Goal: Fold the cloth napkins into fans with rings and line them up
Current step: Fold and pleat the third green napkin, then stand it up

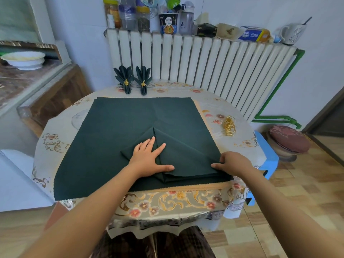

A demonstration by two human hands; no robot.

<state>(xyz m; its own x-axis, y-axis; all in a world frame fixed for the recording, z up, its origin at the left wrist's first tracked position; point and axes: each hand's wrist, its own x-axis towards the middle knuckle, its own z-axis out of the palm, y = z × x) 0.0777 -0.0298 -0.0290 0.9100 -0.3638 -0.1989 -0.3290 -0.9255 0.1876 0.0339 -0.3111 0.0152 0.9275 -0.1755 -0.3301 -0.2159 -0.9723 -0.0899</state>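
Observation:
A dark green cloth napkin [121, 127] lies spread across the table, with its near right part folded into a pointed flap [186, 153]. My left hand [149, 157] presses flat on that flap with straight, spread fingers. My right hand [232, 162] grips the flap's right edge near the table's front, fingers curled over the cloth. Two finished green fan napkins [125, 78] [143, 79] with gold rings stand side by side at the table's far left edge. A pile of several gold rings [229, 126] lies to the right of the cloth.
The round table [167, 198] has a floral plastic cover. A white radiator [204, 58] stands behind it, its top crowded with jars, bottles and boxes. A blue stool [268, 153] and a maroon cushion seat [287, 140] stand at the right. A wooden cabinet with a white bowl [23, 59] is at the left.

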